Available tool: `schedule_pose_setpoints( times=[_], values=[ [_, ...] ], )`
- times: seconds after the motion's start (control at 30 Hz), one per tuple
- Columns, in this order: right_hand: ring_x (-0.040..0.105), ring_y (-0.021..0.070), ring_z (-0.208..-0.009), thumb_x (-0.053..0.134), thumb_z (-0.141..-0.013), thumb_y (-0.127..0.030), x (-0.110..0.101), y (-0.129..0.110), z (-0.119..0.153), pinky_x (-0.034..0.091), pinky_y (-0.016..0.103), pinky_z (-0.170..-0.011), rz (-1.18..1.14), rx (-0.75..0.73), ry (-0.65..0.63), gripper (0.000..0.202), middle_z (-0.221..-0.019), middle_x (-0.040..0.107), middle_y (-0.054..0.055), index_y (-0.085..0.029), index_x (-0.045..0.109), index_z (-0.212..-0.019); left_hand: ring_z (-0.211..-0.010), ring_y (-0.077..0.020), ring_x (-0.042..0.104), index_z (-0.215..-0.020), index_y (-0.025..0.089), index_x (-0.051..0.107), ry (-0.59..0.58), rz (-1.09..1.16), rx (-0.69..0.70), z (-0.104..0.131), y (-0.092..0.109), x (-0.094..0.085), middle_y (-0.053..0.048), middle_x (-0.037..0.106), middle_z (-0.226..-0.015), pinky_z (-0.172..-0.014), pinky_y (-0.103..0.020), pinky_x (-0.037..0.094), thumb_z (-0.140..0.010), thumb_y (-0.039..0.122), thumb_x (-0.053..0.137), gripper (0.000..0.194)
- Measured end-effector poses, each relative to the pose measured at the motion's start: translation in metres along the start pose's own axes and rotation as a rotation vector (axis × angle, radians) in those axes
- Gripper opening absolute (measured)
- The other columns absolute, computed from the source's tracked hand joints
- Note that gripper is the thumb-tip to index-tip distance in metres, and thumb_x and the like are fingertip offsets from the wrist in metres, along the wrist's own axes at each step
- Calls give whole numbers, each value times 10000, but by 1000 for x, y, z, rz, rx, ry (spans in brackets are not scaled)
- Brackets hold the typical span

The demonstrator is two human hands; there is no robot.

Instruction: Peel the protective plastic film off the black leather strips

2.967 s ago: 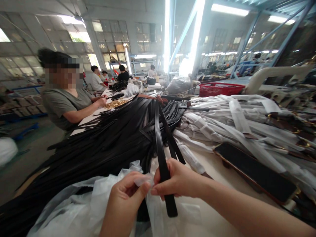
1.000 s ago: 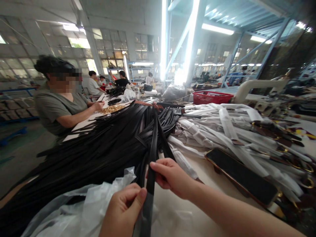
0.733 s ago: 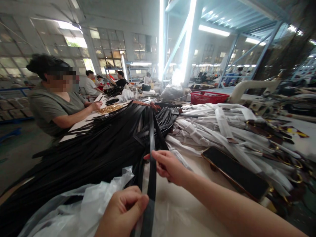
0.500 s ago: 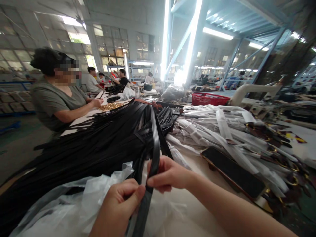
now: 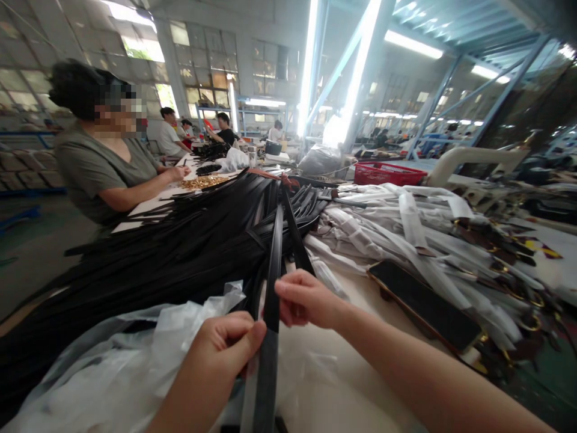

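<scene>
Over the beige counter point(image 5: 342, 397), a long flat black leather-look strap point(image 5: 276, 240) is now partly covered by a thin see-through plastic sleeve point(image 5: 265, 373).
Its rounded end was bare three seconds ago, so some of the sleeving looks done. The sleeve's mouth seems pinched by the left hand point(image 5: 229, 343); the strap's edge is pinched by the right hand point(image 5: 306, 297), grip slid higher. Strap's smooth; the milky plastic film heap point(image 5: 130, 349) alongside is crinkly.

The strap point(image 5: 273, 270) is black, the plastic sleeve point(image 5: 263, 373) milky grey, the basket point(image 5: 390, 175) red.
</scene>
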State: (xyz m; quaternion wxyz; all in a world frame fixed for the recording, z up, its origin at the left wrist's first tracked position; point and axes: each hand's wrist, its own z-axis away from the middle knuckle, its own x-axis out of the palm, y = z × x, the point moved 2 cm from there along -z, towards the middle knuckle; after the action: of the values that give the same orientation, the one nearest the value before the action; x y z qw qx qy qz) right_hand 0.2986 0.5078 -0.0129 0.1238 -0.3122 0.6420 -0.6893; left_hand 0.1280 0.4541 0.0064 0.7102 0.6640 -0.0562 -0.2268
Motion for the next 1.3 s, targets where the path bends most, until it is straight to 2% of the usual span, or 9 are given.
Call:
schedule_pose_setpoints(
  times=[0.1, 0.2, 0.3, 0.4, 0.57, 0.7, 0.8, 1.03, 1.3],
  values=[
    [215, 10, -316, 705, -764, -563, -11, -4, -8, 123, 149, -319, -181, -62, 194, 432, -409, 387, -112, -142, 611, -744, -514, -126, 442, -439, 186, 481, -105, -49, -20, 1, -2, 6, 12, 454, -566, -497, -270, 314, -821, 583, 530, 553],
    [198, 1, -323, 807, -681, -435, -11, -6, -7, 114, 142, -324, -204, -79, 215, 372, -399, 371, -129, -153, 565, -696, -500, -113, 436, -446, 180, 488, -79, -38, -20, 0, -4, 7, 19, 451, -570, -488, -260, 308, -838, 564, 534, 550],
    [361, 26, -347, 840, -659, -371, 3, -4, 2, 213, 147, -330, -65, 13, -38, 344, -462, 530, -52, -127, 598, -667, -494, -103, 418, -466, 174, 529, 50, 24, -11, -1, -3, 2, 34, 432, -546, -495, -247, 313, -829, 538, 572, 516],
    [428, 55, -368, 751, -730, -544, 10, -1, 5, 279, 162, -334, 55, 105, -209, 451, -499, 570, -14, -103, 656, -747, -473, -94, 404, -497, 165, 590, 33, 46, -41, -2, -1, 1, 35, 442, -544, -468, -240, 298, -795, 560, 599, 496],
    [267, 11, -336, 741, -727, -561, -6, -4, -5, 157, 146, -317, -110, -47, 269, 444, -445, 418, -100, -136, 614, -741, -458, -97, 417, -424, 169, 507, -55, 0, -102, -2, 0, 6, 28, 443, -540, -443, -240, 297, -763, 572, 611, 537],
    [384, 34, -350, 728, -773, -505, 11, 5, 0, 250, 147, -324, 96, -85, 109, 395, -467, 500, -62, -129, 612, -748, -485, -98, 386, -475, 167, 529, 115, 31, -44, -2, -2, 1, 30, 455, -534, -470, -243, 285, -782, 540, 625, 492],
    [440, 47, -373, 584, -877, -551, 25, 13, 6, 320, 145, -341, 271, -151, 17, 406, -520, 529, -53, -149, 578, -816, -485, -99, 385, -547, 156, 601, 108, 58, -82, -4, -4, -1, 20, 495, -554, -460, -240, 271, -763, 550, 650, 452],
    [320, 28, -362, 714, -757, -356, 5, -9, 2, 177, 142, -350, -117, -220, 378, 280, -462, 468, -99, -180, 497, -774, -451, -100, 414, -465, 174, 517, 60, -12, -125, -4, -7, 4, 38, 442, -503, -458, -238, 309, -780, 595, 610, 534],
    [358, 32, -356, 638, -654, -179, 19, -2, 6, 203, 145, -339, -25, 96, -40, 107, -450, 514, -73, -156, 545, -702, -494, -110, 422, -453, 175, 523, 202, -28, 13, -6, -2, -1, 31, 452, -518, -503, -256, 323, -791, 584, 621, 540]
  ],
)
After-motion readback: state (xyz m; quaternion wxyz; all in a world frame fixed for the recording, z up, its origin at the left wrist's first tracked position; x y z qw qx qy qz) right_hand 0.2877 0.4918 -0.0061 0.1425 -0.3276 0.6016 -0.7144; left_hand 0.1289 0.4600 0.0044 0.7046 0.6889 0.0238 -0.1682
